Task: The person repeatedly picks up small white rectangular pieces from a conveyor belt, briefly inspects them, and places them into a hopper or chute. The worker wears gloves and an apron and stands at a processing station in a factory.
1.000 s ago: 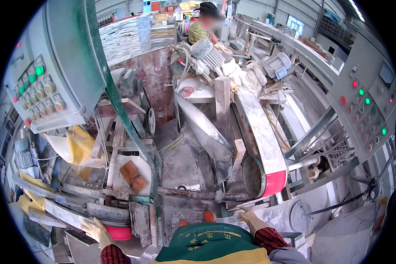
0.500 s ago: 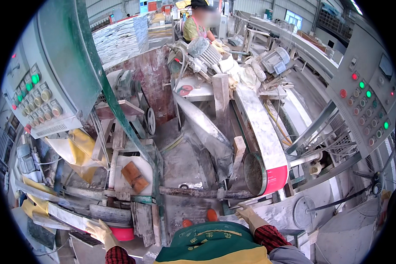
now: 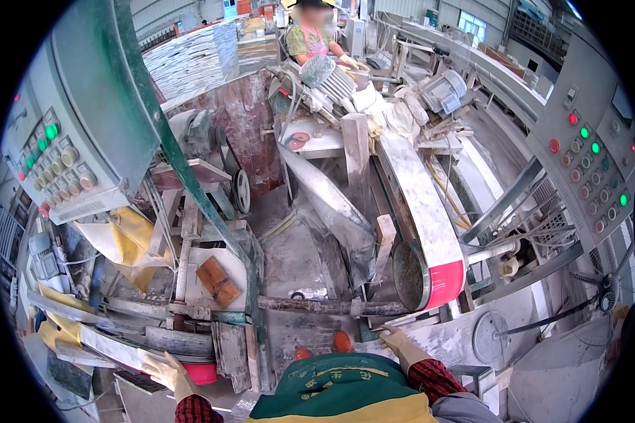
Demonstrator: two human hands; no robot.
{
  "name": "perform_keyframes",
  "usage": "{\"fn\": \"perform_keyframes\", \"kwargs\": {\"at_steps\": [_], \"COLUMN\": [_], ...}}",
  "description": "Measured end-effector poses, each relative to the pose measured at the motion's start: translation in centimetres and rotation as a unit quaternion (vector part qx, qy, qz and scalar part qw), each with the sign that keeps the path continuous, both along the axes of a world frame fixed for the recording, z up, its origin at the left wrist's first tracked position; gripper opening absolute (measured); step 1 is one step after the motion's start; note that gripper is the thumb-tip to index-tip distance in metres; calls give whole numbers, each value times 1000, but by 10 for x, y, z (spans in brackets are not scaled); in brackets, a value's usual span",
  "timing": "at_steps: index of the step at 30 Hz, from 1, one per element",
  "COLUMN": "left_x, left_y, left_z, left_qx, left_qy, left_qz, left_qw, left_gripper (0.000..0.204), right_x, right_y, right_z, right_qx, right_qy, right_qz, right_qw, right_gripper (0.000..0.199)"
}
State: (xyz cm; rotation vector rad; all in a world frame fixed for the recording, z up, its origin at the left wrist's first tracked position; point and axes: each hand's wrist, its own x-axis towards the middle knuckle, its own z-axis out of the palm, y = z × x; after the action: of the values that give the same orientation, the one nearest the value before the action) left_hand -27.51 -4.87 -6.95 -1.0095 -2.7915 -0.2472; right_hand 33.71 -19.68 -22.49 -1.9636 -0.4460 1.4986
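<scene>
My left hand [image 3: 168,374], in a cream glove, is at the lower left with its fingers stretched apart. It is over the near end of a white belt [image 3: 113,346] with a red end piece [image 3: 202,373]; whether it touches the belt is unclear. My right hand [image 3: 401,347], gloved alike, reaches forward with fingers extended beside a pale ledge below the right-hand belt. Nothing held shows in either hand. That wider belt [image 3: 418,192] runs away from me and has a bright red band [image 3: 445,283] round its near end.
Control cabinets with lit buttons flank me at left [image 3: 63,155] and right [image 3: 589,158]. A wooden bar [image 3: 317,306] crosses in front of my orange shoes [image 3: 342,342]. A brown block [image 3: 218,281] lies on a board. Farther off, a gloved co-worker [image 3: 309,44] sits behind grey motors [image 3: 441,92].
The view has tilted slightly. My left hand has shifted a little to the right, its fingers more spread. My right hand has hardly moved. The co-worker has turned slightly.
</scene>
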Motion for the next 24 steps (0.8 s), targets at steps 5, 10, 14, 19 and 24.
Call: {"fn": "perform_keyframes", "kwargs": {"at_steps": [5, 10, 14, 19, 24], "left_x": [9, 6, 15, 29, 23], "left_y": [-2, -5, -5, -7, -3], "left_z": [2, -10, -6, 3, 1], "left_qx": [-5, -4, -32, -35, -20], "left_qy": [-1, 41, 46, 35, -54], "left_qz": [12, 8, 17, 32, 44], "left_qw": [1000, 999, 998, 998, 997], "left_gripper": [70, 70, 71, 72, 77], "right_x": [-4, -3, -2, -5, -2], "right_y": [-1, -4, -3, 1, -1], "right_z": [10, 4, -5, 6, -2], "right_qx": [1, 10, 7, -6, -10], "right_qy": [-7, -3, -18, -21, -12], "right_qz": [2, -2, 1, -5, 19], "right_qw": [1000, 1000, 1000, 1000, 1000], "right_gripper": [56, 57, 57, 53, 57]}}
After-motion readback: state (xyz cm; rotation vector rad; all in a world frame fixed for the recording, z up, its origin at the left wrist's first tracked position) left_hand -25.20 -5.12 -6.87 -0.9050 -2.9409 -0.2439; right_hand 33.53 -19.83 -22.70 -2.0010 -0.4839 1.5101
